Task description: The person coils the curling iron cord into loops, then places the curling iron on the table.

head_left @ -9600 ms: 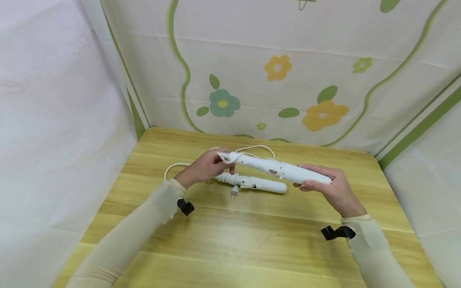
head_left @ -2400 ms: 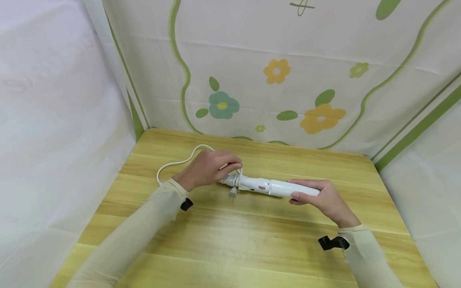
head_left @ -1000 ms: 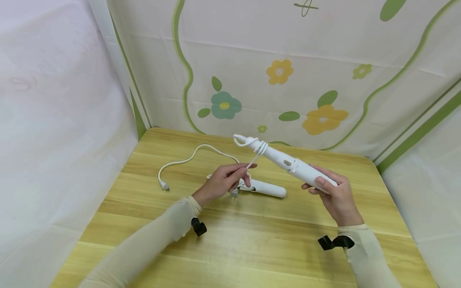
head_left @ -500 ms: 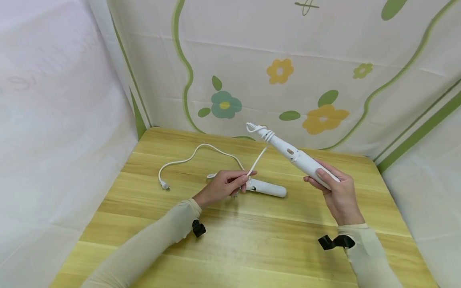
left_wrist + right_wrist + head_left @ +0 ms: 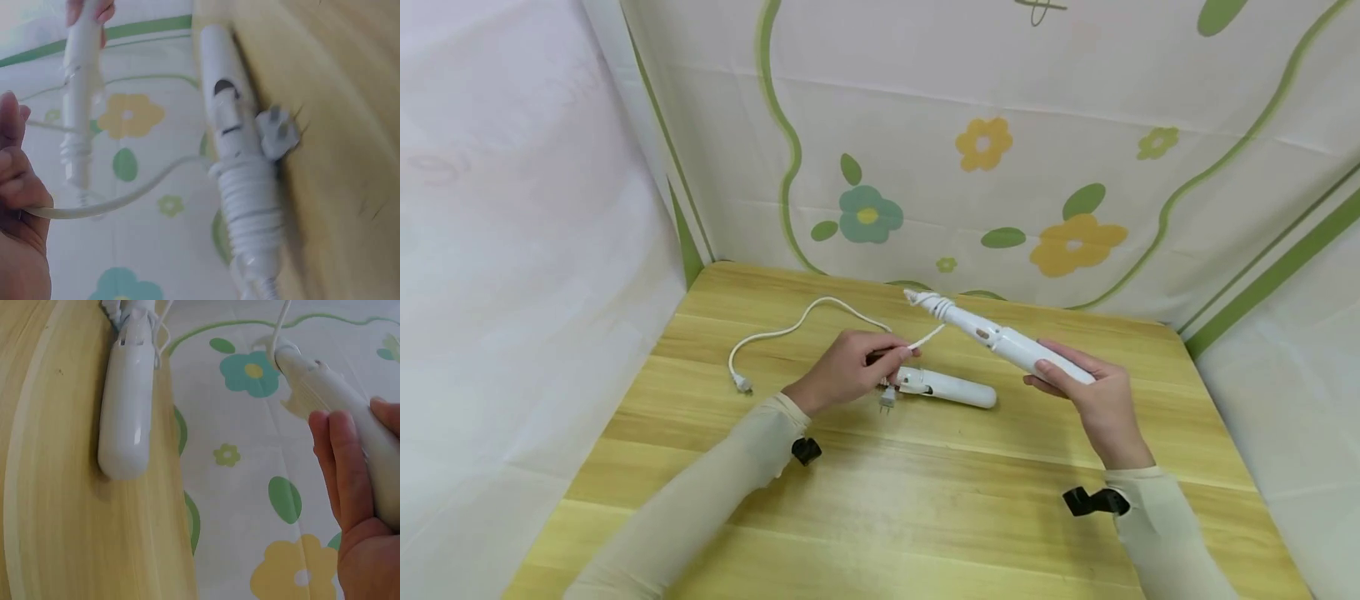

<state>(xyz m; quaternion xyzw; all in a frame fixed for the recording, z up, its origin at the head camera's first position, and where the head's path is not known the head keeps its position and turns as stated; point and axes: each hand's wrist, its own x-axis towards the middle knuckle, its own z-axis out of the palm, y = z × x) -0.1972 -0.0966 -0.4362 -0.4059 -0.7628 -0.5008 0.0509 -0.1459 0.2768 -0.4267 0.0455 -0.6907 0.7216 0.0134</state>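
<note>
My right hand (image 5: 1101, 400) grips a white hair straightener (image 5: 1026, 348) by its thick end and holds it tilted above the table. Several turns of its white cord circle the narrow handle end. Between thumb and fingers, my left hand (image 5: 842, 371) pinches this cord (image 5: 928, 337), drawn out from the handle. A second white hair straightener (image 5: 955, 390) lies on the table under the left fingertips. In the left wrist view its wound cord (image 5: 250, 206) covers the handle in tight coils, with its plug (image 5: 278, 134) beside it; my left hand hides these coils in the head view.
The held straightener's loose cord (image 5: 790, 331) curves over the left of the wooden table (image 5: 910, 500) and ends in a plug (image 5: 742, 384). A flowered cloth (image 5: 925, 192) stands behind the table's back edge, and white cloth hangs at both sides.
Since the earliest frame, turns of cord have gathered round the held straightener's handle. Over the last half second its handle end has dropped and moved left, and my left hand has shifted slightly up and left.
</note>
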